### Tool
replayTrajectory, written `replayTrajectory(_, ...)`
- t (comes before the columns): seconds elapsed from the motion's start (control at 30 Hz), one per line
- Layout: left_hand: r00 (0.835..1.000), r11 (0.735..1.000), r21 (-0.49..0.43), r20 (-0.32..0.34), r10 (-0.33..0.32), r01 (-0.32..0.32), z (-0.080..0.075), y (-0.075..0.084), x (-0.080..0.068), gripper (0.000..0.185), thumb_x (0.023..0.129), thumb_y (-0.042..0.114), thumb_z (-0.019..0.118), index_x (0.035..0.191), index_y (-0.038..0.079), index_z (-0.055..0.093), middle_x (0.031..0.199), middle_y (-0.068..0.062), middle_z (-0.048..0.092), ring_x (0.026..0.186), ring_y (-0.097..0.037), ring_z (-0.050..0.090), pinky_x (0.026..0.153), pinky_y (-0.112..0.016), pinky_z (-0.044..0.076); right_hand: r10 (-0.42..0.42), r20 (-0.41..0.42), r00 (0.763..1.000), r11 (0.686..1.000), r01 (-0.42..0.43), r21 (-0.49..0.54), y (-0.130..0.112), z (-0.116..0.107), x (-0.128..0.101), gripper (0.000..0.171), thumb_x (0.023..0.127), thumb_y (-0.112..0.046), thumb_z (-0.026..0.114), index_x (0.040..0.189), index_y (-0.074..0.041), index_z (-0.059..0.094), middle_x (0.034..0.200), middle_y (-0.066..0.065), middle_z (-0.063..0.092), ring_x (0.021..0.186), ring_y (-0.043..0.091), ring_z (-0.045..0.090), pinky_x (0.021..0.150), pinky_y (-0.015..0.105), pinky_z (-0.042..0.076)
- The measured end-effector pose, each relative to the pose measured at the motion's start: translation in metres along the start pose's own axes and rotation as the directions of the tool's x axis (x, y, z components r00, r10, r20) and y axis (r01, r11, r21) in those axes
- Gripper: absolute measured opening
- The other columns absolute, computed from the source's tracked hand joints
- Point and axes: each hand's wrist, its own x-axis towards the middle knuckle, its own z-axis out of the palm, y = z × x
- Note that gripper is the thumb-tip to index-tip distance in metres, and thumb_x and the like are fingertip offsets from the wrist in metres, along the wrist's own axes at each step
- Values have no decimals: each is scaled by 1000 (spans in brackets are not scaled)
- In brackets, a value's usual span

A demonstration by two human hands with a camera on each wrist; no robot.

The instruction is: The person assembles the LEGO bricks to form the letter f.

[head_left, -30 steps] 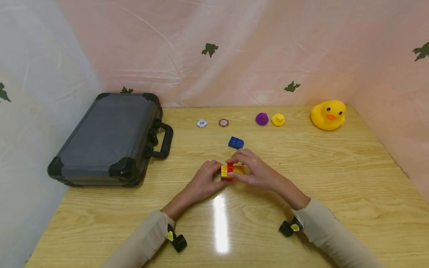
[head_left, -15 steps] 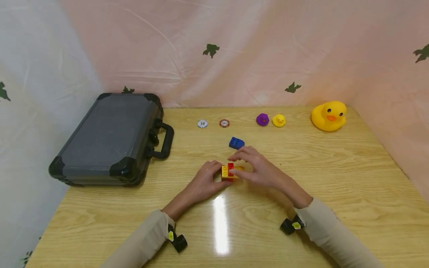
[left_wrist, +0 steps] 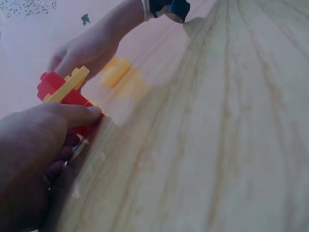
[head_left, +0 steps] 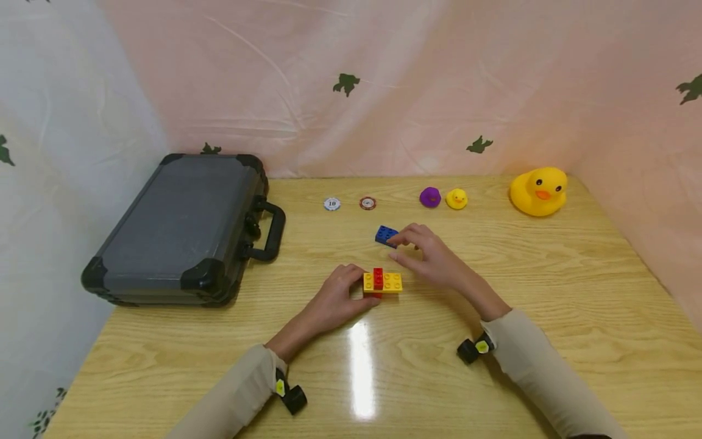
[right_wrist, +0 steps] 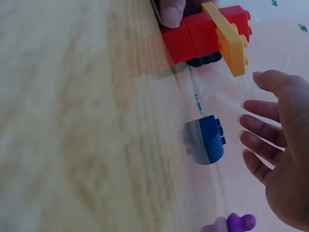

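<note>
Wood-grain bench [head_left: 548, 292], glossy, carries everything. Biggest item: grey case [head_left: 175, 228] at far left, lid closed, handle facing the middle. Next, big duck [head_left: 538, 190] at back right. Then the brick stack [head_left: 382, 282] at centre: yellow plate across red bricks, a red piece sticking up thru the top. Left hand [head_left: 334, 299] grips the stack's left end, thumb and fingers curled on the red base; left wrist view shows the thumb pressing it.

Right hand [head_left: 430, 256] is off the stack w/ fingers spread and relaxed, holding nothing, tips at or just beside the blue brick [head_left: 386, 235], which sits on the bench behind the stack. Contact: can't tell; right wrist view shows a gap.

Smaller bits along the back edge: purple duck [head_left: 430, 196] & small duck [head_left: 456, 198] side by side, red chip [head_left: 367, 203], white chip [head_left: 331, 204].

Handling, prob.: blue brick is light, rigid, smooth plastic w/ one rounded end, so it may skid on the shiny bench. Best pinched across its flat sides, studs left free.
</note>
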Motion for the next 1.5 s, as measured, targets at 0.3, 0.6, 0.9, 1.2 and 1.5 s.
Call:
replayTrajectory(0.3,1000,1000,0,10,-18,18,-1,1,0,37,90,28,84,118,8,70,114,-1,65,101,-18,54,88,-38,46,91,-33,995,995,-92,-39,24,2,7,28,100,-11,70,124,2,67,117,16,62,107,34,55,88,50,49)
replayTrajectory(0.6,1000,1000,12,-2,-5,5,1,0,0,36,89,27,85,116,8,70,112,-2,66,101,-18,55,88,-38,47,216,-19,976,975,-216,-55,33,9,15,42,102,-23,70,133,2,61,123,17,57,111,32,51,95,49,45)
replayTrajectory(0.9,1000,1000,14,-10,2,-2,2,0,0,35,88,27,85,114,8,70,111,-2,66,99,-18,55,87,-38,47,265,-13,964,960,-265,-93,35,16,20,47,100,-26,72,137,0,60,122,15,57,110,31,48,95,47,44)
replayTrajectory(1.2,1000,1000,16,-11,10,-10,1,1,0,36,88,27,86,113,7,70,110,-3,66,100,-19,55,87,-38,47,247,-19,969,963,-248,-105,36,18,20,42,100,-23,71,134,1,62,122,15,57,110,32,49,96,48,44)
replayTrajectory(1.5,1000,1000,19,-13,9,-8,1,1,0,35,87,26,86,113,7,70,110,-3,66,99,-19,55,87,-38,47,231,-49,972,969,-234,-83,38,19,19,38,101,-20,70,132,1,63,119,16,58,108,32,50,94,48,44)
